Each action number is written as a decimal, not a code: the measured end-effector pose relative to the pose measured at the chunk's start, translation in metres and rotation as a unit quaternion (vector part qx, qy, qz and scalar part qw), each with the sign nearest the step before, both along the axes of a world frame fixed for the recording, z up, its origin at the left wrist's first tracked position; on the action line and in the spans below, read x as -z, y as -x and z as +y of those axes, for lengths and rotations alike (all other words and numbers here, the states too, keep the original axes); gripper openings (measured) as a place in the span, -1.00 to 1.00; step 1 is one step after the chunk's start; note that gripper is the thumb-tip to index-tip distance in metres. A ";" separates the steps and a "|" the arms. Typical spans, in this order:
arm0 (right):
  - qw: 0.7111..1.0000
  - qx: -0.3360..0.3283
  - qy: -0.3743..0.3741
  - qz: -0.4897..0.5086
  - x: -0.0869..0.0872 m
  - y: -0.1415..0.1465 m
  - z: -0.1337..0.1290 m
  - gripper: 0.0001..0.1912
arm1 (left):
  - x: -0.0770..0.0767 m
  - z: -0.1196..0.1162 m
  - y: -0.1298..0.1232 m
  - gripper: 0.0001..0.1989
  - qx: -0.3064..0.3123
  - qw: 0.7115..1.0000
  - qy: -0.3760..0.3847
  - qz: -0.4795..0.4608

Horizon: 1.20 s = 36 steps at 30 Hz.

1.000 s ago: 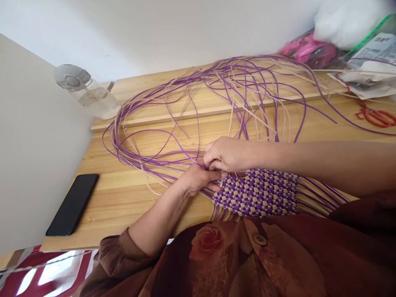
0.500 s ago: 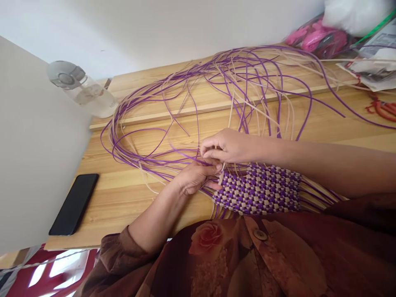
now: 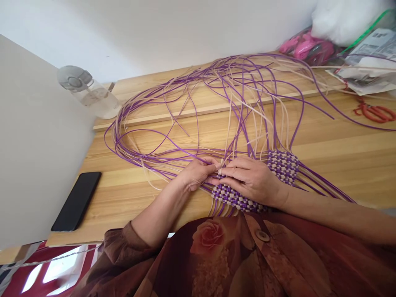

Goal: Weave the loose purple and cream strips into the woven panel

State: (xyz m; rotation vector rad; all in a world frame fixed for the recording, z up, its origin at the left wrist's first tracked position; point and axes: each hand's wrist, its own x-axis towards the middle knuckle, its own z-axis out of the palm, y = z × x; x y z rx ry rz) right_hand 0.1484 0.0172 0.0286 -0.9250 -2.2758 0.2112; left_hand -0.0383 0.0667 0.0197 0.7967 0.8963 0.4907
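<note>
A purple and beige woven piece [image 3: 283, 165] lies near the table's front edge, against my shirt. Long purple and beige cords [image 3: 185, 78] run from it in a wide loop over the table. My left hand [image 3: 198, 173] pinches the cords at the weave's upper left corner, thumb and forefinger together. Right beside it, my right hand [image 3: 253, 179] rests over the middle of the weave, its fingertips closed on cords at the same corner. The fingers hide exactly which strands each hand grips.
A black phone [image 3: 76, 201] lies at the left. Behind it a clear bottle with a grey lid [image 3: 93, 93] leans by the wall. Red-handled scissors [image 3: 375, 113], a paper packet [image 3: 361, 78] and pink items in plastic [image 3: 306, 47] are at the right.
My right hand has come down and toward me from above the weave onto its corner, uncovering the weave's upper right part. My left hand has stayed nearly in place.
</note>
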 end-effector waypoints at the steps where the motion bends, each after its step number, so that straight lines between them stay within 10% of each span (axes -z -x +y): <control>1: 1.000 0.006 0.010 0.008 -0.001 0.001 0.000 -0.84 | 0.000 0.000 0.000 -0.56 0.001 1.000 0.000 0.008; 8: 0.979 0.026 0.187 0.083 -0.020 0.005 -0.018 -0.76 | 0.002 0.002 0.000 -0.65 -0.008 1.000 0.002 0.002; 26: 0.908 -0.027 0.300 0.291 0.010 -0.003 -0.023 -0.83 | -0.002 -0.002 -0.001 -0.65 0.033 0.997 -0.048 0.056; 36: 0.922 -0.064 0.326 0.200 0.005 -0.001 -0.017 -0.72 | -0.005 -0.006 -0.005 -0.76 0.016 0.988 -0.081 0.128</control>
